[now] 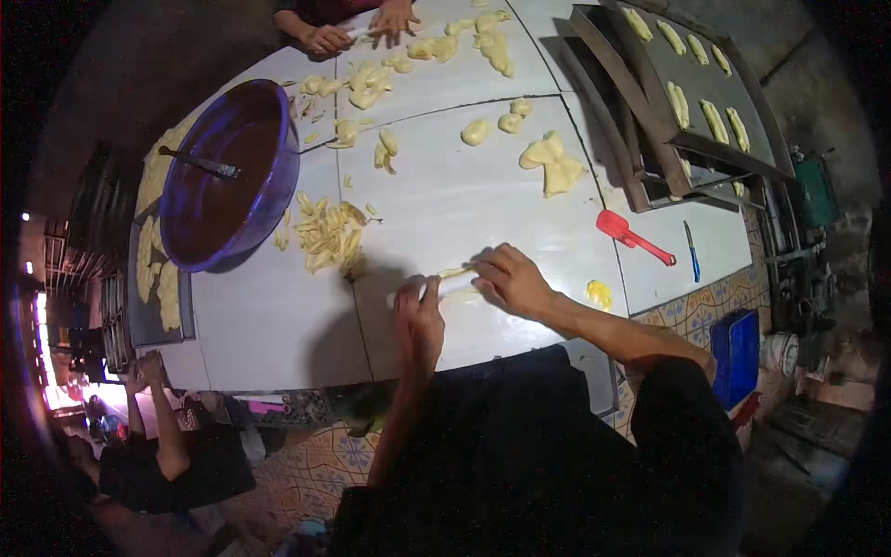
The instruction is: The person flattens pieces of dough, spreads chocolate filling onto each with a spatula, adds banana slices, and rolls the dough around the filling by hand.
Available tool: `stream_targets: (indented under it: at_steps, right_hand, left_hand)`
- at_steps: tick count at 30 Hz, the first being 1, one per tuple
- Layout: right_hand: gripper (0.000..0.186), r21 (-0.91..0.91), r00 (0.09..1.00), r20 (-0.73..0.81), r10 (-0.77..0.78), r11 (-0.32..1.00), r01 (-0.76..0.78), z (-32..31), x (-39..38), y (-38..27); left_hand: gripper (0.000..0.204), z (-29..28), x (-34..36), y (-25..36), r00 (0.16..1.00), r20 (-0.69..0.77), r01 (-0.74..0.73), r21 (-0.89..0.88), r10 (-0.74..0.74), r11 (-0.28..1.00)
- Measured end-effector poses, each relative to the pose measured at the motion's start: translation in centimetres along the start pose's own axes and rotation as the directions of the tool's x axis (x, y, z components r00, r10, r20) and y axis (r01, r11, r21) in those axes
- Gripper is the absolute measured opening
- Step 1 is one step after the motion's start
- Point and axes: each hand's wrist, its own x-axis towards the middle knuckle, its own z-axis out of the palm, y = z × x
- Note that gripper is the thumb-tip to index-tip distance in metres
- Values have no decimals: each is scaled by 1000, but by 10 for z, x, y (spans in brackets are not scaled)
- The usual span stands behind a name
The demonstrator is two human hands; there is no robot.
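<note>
Left hand (420,323): over the white tiled table's (436,204) near edge, fingers half-curled on a white cylindrical rolling pin (455,283); grip unclear.
Pale yellow dough strip (451,271): beside the pin, near that edge, mostly hidden.
Right hand (516,281): slanted leftward, fingers loosely bent; cannot tell their hold.

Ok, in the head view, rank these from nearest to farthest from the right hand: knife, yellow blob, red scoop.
1. Yellow blob: nearest, just right of the right hand.
2. Red scoop: farther right and higher in the view.
3. Knife: farthest, to the right of the scoop.
</note>
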Motion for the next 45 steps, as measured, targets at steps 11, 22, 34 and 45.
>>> stream_targets:
  at_steps: [11,22,34,45]
  right_hand:
    - [37,-172,986,97,139,978,-121,-9,-35,-2]
    - [36,-336,903,-117,413,839,-428,-6,55,61]
    - [19,-450,712,-299,635,564,-692,-154,-134,112]
    - [36,-86,866,239,440,898,-432,-114,139,17]
  left_hand:
    - [49,-1,-23,-2,986,168,-3,46,-5,999]
    - [67,66,160,-51,985,-86,170,465,-147,869]
    - [73,7,77,-21,983,174,64,-15,-61,998]
    - [66,-23,-94,-111,828,-357,557,420,-434,717]
